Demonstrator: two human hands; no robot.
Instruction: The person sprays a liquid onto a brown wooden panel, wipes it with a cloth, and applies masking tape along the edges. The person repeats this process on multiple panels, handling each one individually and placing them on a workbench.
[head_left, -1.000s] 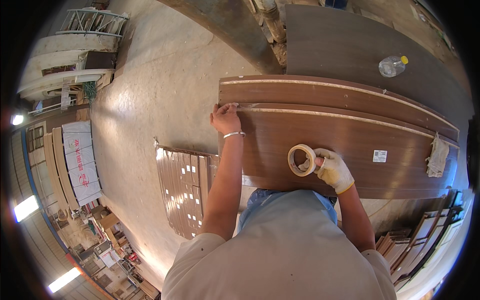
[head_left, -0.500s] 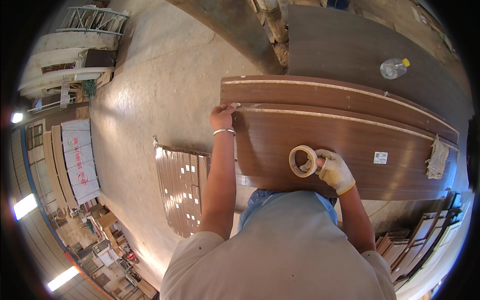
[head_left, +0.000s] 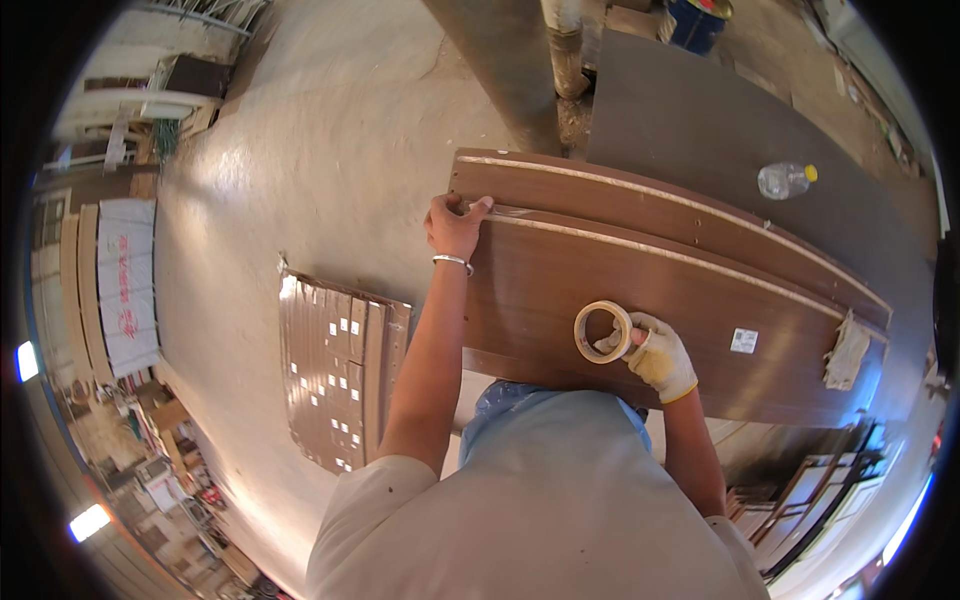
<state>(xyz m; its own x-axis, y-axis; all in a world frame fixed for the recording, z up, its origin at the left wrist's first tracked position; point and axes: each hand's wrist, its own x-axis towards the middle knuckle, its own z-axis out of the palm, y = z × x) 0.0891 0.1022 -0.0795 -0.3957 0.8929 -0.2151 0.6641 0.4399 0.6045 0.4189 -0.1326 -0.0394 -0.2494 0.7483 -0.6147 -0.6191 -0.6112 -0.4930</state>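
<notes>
Tape roll (head_left: pixel 603 331) upright on brown board (head_left: pixel 650 320), near edge, clamped in gloved right hand (head_left: pixel 660 355) with fingers through and around the ring. Bare left hand (head_left: pixel 455 222), bracelet at the wrist, closed down over the board's far left corner, fingertips pressing a clear tape strip (head_left: pixel 510 211) against the pale edge. Second board (head_left: pixel 640 200) just beyond, touching the first along its length. Rag (head_left: pixel 848 352) draped over the right end. Plastic bottle (head_left: pixel 785 180) with yellow cap lying on grey sheet (head_left: pixel 720 130) farther right. Stack of panels (head_left: pixel 335 375) on the floor (head_left: pixel 330 150) to the left.
</notes>
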